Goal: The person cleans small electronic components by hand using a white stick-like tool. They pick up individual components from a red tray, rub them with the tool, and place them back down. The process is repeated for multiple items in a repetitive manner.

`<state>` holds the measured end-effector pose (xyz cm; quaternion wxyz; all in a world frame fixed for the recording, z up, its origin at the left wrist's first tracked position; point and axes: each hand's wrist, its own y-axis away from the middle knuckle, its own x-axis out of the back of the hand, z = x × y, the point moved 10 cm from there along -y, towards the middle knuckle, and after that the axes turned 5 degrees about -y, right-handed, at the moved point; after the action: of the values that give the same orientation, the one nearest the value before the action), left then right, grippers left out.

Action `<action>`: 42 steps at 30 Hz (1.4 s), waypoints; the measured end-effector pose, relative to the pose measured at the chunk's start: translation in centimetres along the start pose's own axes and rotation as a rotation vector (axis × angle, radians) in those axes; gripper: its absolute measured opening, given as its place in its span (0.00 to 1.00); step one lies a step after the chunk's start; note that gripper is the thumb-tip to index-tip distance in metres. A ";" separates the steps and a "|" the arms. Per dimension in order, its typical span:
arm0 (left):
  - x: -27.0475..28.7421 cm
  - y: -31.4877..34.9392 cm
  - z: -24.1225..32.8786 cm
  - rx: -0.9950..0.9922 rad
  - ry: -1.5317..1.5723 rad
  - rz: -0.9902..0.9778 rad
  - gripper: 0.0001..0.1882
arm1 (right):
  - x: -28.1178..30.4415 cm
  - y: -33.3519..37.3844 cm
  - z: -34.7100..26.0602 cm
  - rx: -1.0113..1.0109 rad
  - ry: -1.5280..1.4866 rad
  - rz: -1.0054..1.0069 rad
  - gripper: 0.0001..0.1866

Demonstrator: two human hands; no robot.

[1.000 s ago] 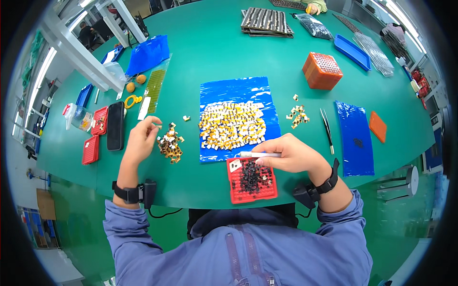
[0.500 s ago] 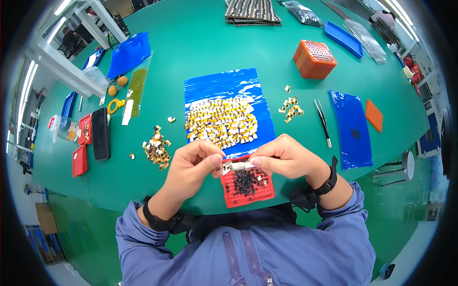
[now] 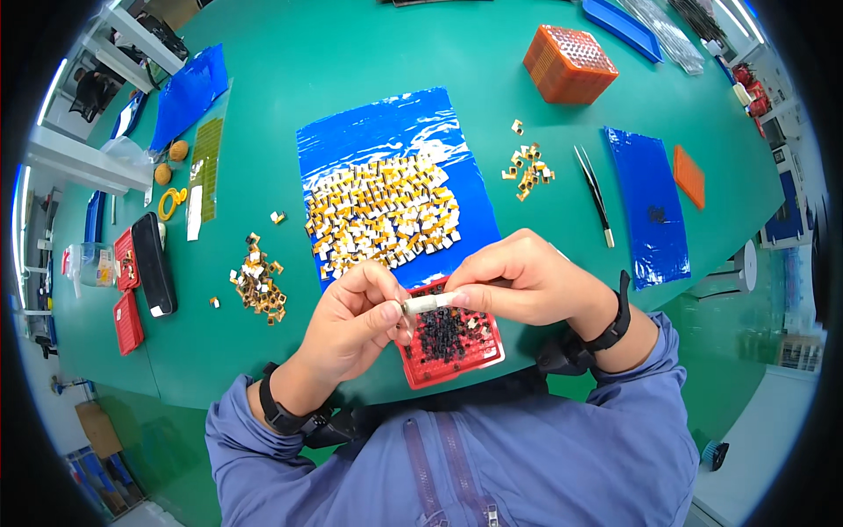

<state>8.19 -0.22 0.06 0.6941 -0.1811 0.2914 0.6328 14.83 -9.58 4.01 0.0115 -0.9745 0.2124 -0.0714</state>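
Above the red tray (image 3: 457,368), a short whitish stick-like piece (image 3: 428,304) spans the gap between my hands. My right hand (image 3: 527,285) pinches its right end between thumb and fingers. At its other end, my left hand (image 3: 351,316) pinches a small metal part (image 3: 406,323), mostly covered by the fingertips. Small black pieces (image 3: 443,335) lie heaped in the tray, with a few pale ones among them. Just beyond, a blue sheet (image 3: 378,123) carries many small white-and-yellow folded pieces (image 3: 382,211).
Loose gold-and-white pieces lie in piles at left (image 3: 260,285) and right (image 3: 529,169). Black tweezers (image 3: 594,193) rest beside another blue sheet (image 3: 648,202). An orange stack of trays (image 3: 571,66) stands farther back. A black phone-like slab (image 3: 153,263) and yellow-handled scissors (image 3: 171,202) lie leftward.
The head view has shifted, so the table things sit higher and more to the left. The metal part between my left fingers has turned, and its holed face no longer shows.
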 end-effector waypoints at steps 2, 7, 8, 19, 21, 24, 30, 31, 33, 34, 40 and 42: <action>-0.2 0.0 0.0 -0.003 -0.004 -0.019 0.08 | 0.2 -0.1 -1.0 0.051 0.001 0.012 0.06; -1.0 0.1 0.0 0.001 0.092 -0.122 0.05 | 0.0 -0.5 -1.1 0.047 0.021 -0.027 0.07; -1.0 0.0 -0.1 0.000 0.091 -0.128 0.05 | -0.2 -0.4 -0.6 -0.004 -0.004 -0.054 0.07; -1.2 0.3 0.0 -0.015 0.050 -0.144 0.06 | -0.6 0.2 -0.7 -0.043 -0.054 -0.061 0.08; -1.3 0.3 0.0 -0.006 0.049 -0.150 0.06 | -1.0 0.4 -0.4 -0.054 -0.005 -0.125 0.08; -1.4 0.4 0.0 -0.009 0.023 -0.159 0.06 | -0.6 0.3 -1.5 0.036 0.084 -0.083 0.09; -1.0 0.2 0.1 -0.020 0.033 -0.118 0.06 | -1.0 0.4 -1.0 -0.003 -0.017 -0.109 0.08; -1.1 0.3 0.1 -0.016 0.022 -0.127 0.06 | -1.3 0.6 -0.4 -0.072 -0.087 -0.139 0.09; -1.4 0.3 0.1 -0.013 -0.005 -0.146 0.06 | -0.9 0.4 -0.9 -0.059 -0.008 -0.124 0.07; -1.4 0.3 0.1 -0.012 -0.010 -0.146 0.06 | -0.8 0.4 -1.1 -0.053 0.032 -0.116 0.07; -1.4 0.3 -0.2 0.002 -0.003 -0.151 0.06 | -1.3 0.7 -0.7 -0.056 -0.070 -0.147 0.07; -1.5 0.4 -0.2 0.020 -0.023 -0.151 0.06 | -0.9 0.4 -1.3 -0.024 0.017 -0.139 0.07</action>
<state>7.75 -1.46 0.88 0.7450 -0.1884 0.2751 0.5778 13.71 -9.54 5.12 -0.0068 -0.9864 0.1449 -0.0776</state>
